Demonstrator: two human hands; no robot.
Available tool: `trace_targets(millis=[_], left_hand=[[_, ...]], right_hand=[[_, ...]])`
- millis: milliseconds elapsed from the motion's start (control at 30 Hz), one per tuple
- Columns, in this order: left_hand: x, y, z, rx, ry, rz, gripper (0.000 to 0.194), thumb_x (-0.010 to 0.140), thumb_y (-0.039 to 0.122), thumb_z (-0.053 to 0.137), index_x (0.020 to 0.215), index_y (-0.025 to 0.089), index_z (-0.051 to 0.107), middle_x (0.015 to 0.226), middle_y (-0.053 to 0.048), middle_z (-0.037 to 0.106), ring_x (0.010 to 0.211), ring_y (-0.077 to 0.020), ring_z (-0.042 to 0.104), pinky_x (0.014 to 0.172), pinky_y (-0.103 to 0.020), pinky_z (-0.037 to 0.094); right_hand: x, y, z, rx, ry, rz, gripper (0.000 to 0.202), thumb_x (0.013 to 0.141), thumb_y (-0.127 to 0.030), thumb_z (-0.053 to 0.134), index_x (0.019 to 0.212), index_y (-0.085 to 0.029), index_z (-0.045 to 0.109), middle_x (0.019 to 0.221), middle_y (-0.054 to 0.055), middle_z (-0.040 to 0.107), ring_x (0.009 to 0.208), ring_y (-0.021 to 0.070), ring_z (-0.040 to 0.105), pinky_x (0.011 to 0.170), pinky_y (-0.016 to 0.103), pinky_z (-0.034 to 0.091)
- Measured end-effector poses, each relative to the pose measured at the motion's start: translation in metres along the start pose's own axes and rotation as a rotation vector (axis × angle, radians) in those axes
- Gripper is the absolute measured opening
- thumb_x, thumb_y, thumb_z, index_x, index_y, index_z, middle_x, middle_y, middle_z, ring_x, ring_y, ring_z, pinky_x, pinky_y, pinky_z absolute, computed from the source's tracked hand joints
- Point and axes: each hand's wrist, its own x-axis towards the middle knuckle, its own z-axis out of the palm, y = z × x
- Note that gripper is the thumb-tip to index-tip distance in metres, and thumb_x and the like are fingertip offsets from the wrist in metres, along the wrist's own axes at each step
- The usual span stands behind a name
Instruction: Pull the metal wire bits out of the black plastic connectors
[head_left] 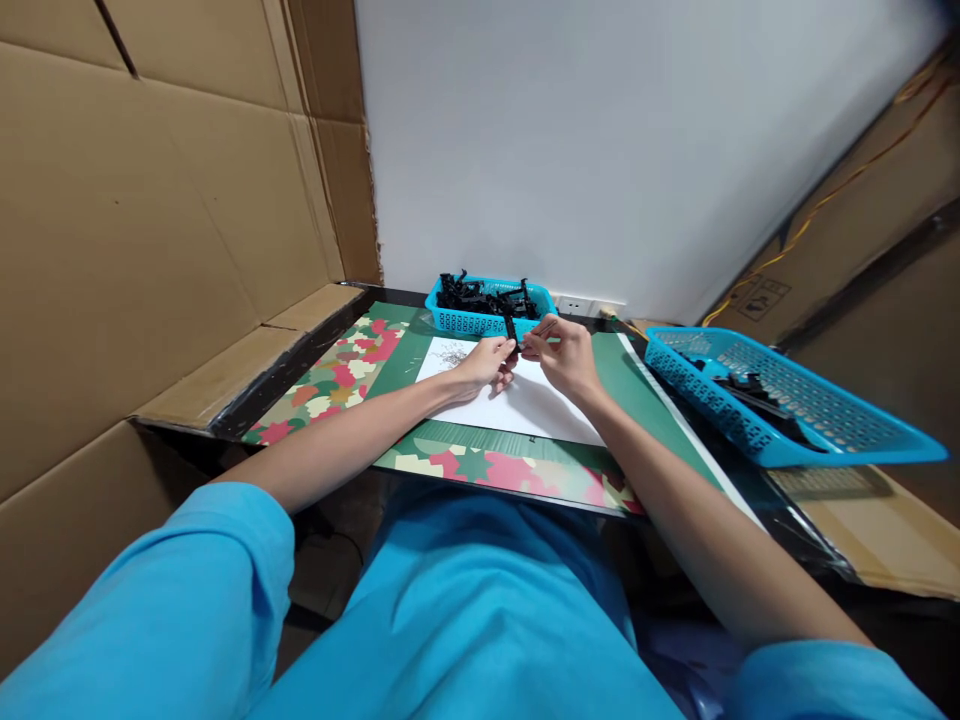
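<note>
A small black part [511, 328] stands up from the fingers of my left hand [489, 367], which is closed round its lower end. Close on its right, my right hand [564, 354] has thumb and fingers pinched together at the part; whatever small thing they hold is too small to make out. Both hands are above a white sheet [555, 410]. On the sheet, left of my hands, lies a scatter of tiny dark pieces [452, 357]. Just behind the hands is a blue basket [466, 323] heaped with black parts [480, 297].
A larger blue basket [862, 410] with black parts stands at the right. Under the sheet lies a green mat [397, 372] with patterned borders. Cardboard [172, 200] walls the left side, and a white wall with sockets [575, 305] rises behind the table.
</note>
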Motion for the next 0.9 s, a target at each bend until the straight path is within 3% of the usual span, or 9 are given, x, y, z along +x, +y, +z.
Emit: trace_targets(millis=[433, 633, 900], left_hand=[[0.0, -0.002, 0.006, 0.095, 0.073, 0.14, 0.037, 0.107, 0.052, 0.057, 0.091, 0.019, 0.053, 0.066, 0.004, 0.055, 0.043, -0.0088, 0.056, 0.038, -0.016, 0.04], [-0.002, 0.0, 0.006, 0.12, 0.13, 0.228, 0.035, 0.106, 0.049, 0.059, 0.091, 0.018, 0.057, 0.066, 0.003, 0.057, 0.042, -0.0081, 0.054, 0.036, -0.016, 0.036], [0.0, -0.004, 0.006, 0.14, 0.152, 0.286, 0.038, 0.107, 0.05, 0.057, 0.087, 0.018, 0.058, 0.063, 0.003, 0.058, 0.04, -0.0082, 0.052, 0.037, -0.018, 0.035]], right_hand=[[-0.002, -0.008, -0.008, 0.146, 0.024, 0.002, 0.049, 0.081, -0.073, 0.079, 0.084, -0.026, 0.065, 0.083, 0.006, 0.077, 0.085, 0.0311, 0.081, 0.083, 0.05, 0.071], [-0.003, -0.014, -0.008, 0.195, 0.027, -0.009, 0.047, 0.085, -0.071, 0.077, 0.09, -0.025, 0.067, 0.092, 0.009, 0.079, 0.089, 0.0304, 0.081, 0.089, 0.051, 0.07], [-0.004, -0.013, -0.009, 0.233, 0.029, -0.048, 0.04, 0.088, -0.065, 0.077, 0.089, -0.026, 0.069, 0.091, 0.007, 0.078, 0.088, 0.0299, 0.08, 0.092, 0.052, 0.069]])
